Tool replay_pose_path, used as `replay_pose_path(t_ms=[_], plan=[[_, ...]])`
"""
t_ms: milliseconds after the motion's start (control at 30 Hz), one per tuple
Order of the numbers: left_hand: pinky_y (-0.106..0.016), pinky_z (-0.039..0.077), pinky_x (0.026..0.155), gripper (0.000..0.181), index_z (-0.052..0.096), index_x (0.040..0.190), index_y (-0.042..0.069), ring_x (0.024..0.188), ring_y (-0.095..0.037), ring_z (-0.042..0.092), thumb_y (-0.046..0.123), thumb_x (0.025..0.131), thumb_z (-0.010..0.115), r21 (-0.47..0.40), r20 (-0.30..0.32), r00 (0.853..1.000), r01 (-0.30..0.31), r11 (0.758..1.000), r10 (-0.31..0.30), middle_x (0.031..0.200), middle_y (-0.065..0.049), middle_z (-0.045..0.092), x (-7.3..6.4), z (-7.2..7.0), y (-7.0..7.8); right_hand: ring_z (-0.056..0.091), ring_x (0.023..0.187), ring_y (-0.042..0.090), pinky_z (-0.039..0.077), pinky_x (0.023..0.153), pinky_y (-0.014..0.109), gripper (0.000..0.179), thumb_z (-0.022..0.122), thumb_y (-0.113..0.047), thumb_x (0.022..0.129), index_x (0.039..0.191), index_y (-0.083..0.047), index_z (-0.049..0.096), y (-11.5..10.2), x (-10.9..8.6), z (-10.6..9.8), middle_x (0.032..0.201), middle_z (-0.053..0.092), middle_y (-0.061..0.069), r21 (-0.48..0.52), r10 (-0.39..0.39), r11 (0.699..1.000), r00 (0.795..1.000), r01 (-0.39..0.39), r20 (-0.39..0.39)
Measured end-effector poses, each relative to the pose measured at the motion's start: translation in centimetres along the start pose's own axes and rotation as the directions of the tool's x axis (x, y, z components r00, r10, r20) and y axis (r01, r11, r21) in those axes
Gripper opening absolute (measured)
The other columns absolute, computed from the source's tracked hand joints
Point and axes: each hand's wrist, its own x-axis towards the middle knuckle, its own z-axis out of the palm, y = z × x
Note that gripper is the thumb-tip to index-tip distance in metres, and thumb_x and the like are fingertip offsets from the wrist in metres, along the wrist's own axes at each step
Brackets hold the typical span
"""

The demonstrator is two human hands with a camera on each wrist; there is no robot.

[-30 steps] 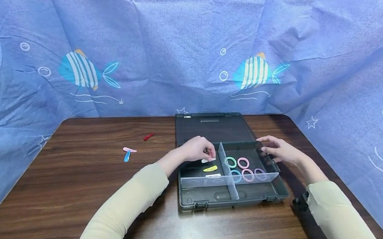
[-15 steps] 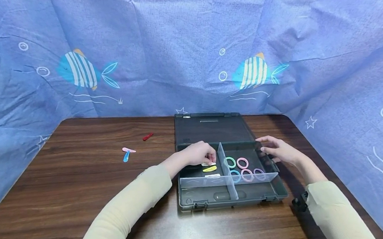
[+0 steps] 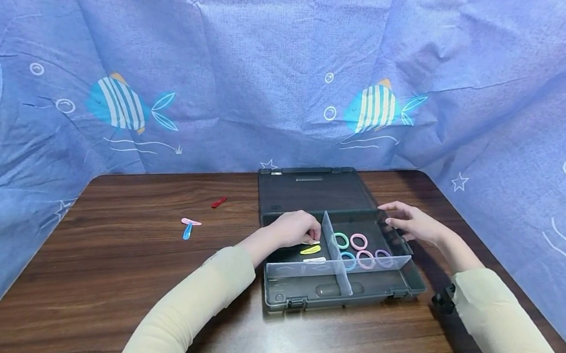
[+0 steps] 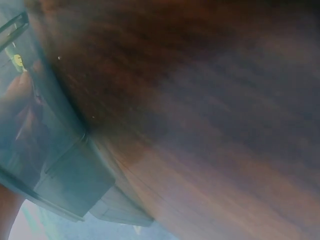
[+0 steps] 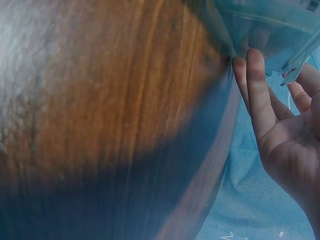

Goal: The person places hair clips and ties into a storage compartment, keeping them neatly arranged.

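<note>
Pale clip [image 3: 315, 243] down in the box [image 3: 295, 296], back left compartment [image 3: 285, 255], and my left hand [image 3: 296, 228] has it pinched, curled fingers hiding part of it! Right in front lies a yellow clip [image 3: 310, 249], then a white clip [image 3: 314, 260] by the front divider [image 3: 293, 268]. My right hand [image 3: 416, 224] is at the box's right edge, fingers apart, loosely touching it. Five rings [image 3: 352, 242] fill out the back right compartment [image 3: 370, 222]. Over towards the table's [image 3: 94, 305] left edge, pink clip [image 3: 191, 222] meets blue clip [image 3: 187, 231], with a red clip [image 3: 219, 202] nearer the back edge!
</note>
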Motion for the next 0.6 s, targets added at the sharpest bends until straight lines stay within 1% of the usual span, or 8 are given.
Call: replay_pose_path(t_ms=[133, 200, 300, 400, 600], plan=[[-0.026, 0.047, 0.074, 0.006, 0.069, 0.087, 0.022, 0.079, -0.003, 0.055, 0.018, 0.083, 0.072, 0.055, -0.014, 1.0, -0.016, 0.998, 0.017, 0.082, 0.013, 0.062, -0.2, -0.1, 0.1, 0.05, 0.115, 0.038, 0.052, 0.078, 0.045, 0.05, 0.051, -0.027, 0.098, 0.142, -0.008, 0.035, 0.0, 0.0, 0.0, 0.135, 0.041, 0.029, -0.004, 0.001, 1.0, 1.0, -0.001, -0.003], [-0.026, 0.047, 0.075, 0.008, 0.07, 0.09, 0.021, 0.08, -0.003, 0.056, 0.019, 0.083, 0.073, 0.045, -0.027, 0.999, -0.016, 0.999, 0.017, 0.085, 0.012, 0.063, -0.4, -0.3, 0.1, 0.05, 0.114, 0.037, 0.052, 0.078, 0.045, 0.05, 0.051, -0.027, 0.098, 0.141, -0.008, 0.035, 0.1, 0.0, 0.1, 0.134, 0.042, 0.029, -0.007, 0.001, 1.0, 1.0, -0.001, -0.005], [-0.026, 0.048, 0.074, 0.011, 0.07, 0.093, 0.019, 0.082, -0.004, 0.058, 0.019, 0.082, 0.073, -0.004, -0.052, 0.998, -0.02, 1.0, 0.02, 0.089, 0.01, 0.064, -0.9, -0.8, 0.0, 0.051, 0.113, 0.036, 0.053, 0.078, 0.045, 0.05, 0.051, -0.027, 0.098, 0.141, -0.008, 0.035, 0.1, 0.1, 0.1, 0.133, 0.043, 0.029, -0.004, -0.002, 1.0, 1.0, 0.002, -0.005], [-0.026, 0.048, 0.073, 0.013, 0.071, 0.095, 0.017, 0.082, -0.005, 0.059, 0.016, 0.082, 0.073, -0.071, -0.073, 0.997, -0.021, 0.997, 0.016, 0.093, 0.008, 0.065, -1.5, -1.3, 0.0, 0.051, 0.113, 0.035, 0.053, 0.077, 0.045, 0.05, 0.051, -0.027, 0.098, 0.141, -0.008, 0.035, 0.1, 0.0, 0.1, 0.133, 0.042, 0.029, -0.007, -0.005, 1.0, 1.0, 0.005, -0.004], [-0.025, 0.048, 0.072, 0.014, 0.071, 0.096, 0.012, 0.079, -0.006, 0.059, 0.011, 0.082, 0.072, -0.152, -0.098, 0.995, -0.013, 0.988, -0.002, 0.093, 0.003, 0.067, -2.8, -2.2, -0.2, 0.052, 0.113, 0.036, 0.052, 0.079, 0.046, 0.05, 0.051, -0.027, 0.098, 0.141, -0.007, 0.035, -0.1, -0.2, 0.0, 0.133, 0.042, 0.029, -0.022, -0.003, 1.0, 1.0, 0.003, -0.002]])
